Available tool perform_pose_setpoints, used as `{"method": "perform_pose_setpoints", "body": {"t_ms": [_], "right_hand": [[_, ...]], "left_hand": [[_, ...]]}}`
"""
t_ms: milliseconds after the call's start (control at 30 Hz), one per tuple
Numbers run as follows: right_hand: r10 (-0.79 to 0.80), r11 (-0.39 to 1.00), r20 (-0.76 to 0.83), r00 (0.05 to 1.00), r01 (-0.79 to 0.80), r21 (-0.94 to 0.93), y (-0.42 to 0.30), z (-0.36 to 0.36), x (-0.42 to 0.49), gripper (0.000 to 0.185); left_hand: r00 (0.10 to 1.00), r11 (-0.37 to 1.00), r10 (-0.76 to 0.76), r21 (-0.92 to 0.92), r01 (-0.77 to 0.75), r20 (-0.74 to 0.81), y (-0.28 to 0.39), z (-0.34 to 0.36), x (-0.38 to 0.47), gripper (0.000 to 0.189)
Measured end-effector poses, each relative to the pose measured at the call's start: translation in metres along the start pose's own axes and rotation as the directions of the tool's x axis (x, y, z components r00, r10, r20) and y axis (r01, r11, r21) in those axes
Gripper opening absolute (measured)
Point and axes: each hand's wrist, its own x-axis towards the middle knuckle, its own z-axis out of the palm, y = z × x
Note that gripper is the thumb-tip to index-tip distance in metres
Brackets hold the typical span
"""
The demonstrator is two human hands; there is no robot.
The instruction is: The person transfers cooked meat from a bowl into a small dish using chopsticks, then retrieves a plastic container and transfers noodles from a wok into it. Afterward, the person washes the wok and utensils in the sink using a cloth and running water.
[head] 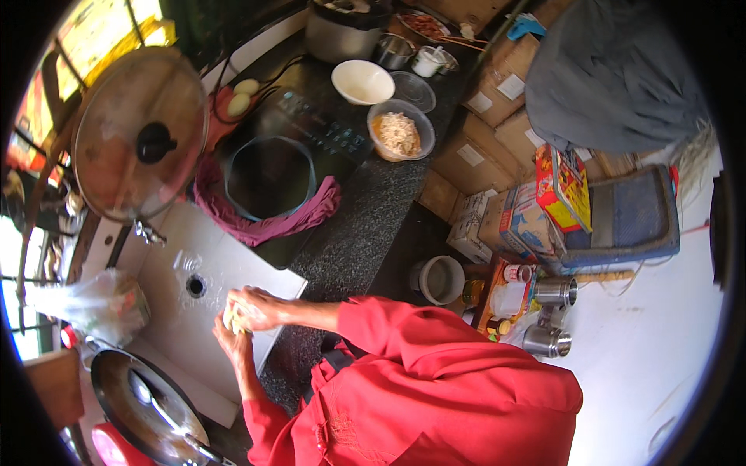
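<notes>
Over the white sink point(169, 291), near its front edge, both my hands are together around a small pale yellowish item point(233, 319), mostly covered by fingers; what it is I cannot tell. My right hand point(256, 307) reaches in from the right and closes over the item from above. From below, my left hand point(233, 345) grips its lower side. Both sleeves are red. The drain point(196, 286) lies just left of my hands, and drops of water wet the basin around it. A metal tap point(150, 233) stands at the sink's back edge.
A wok point(145, 408) with a ladle point(157, 405) sits below the sink, near a plastic bag point(111, 309). Above are a glass lid point(140, 134), a purple cloth point(262, 224) on an induction cooker point(274, 175), a food bowl point(401, 131) and a white bowl point(362, 83).
</notes>
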Motion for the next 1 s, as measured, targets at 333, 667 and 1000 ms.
{"method": "perform_pose_setpoints", "body": {"t_ms": [333,667,1000], "right_hand": [[0.153,0.917,-0.693,0.704,0.16,0.366,-0.032,-0.159,-0.159,0.024],[-0.236,0.495,-0.519,0.822,-0.358,-0.792,0.038,-0.221,-0.14,0.058],[-0.295,0.859,0.052,0.954,0.288,-0.424,-0.058,-0.084,-0.105,0.016]], "left_hand": [[0.707,0.886,0.162,-0.418,0.204,0.688,0.105,0.046,-0.073,0.077],[0.796,0.845,0.494,0.021,-0.534,0.351,0.053,0.071,-0.092,0.04],[0.955,0.946,0.2,-0.209,-0.246,-0.218,-0.023,0.018,-0.189,0.028]]}}
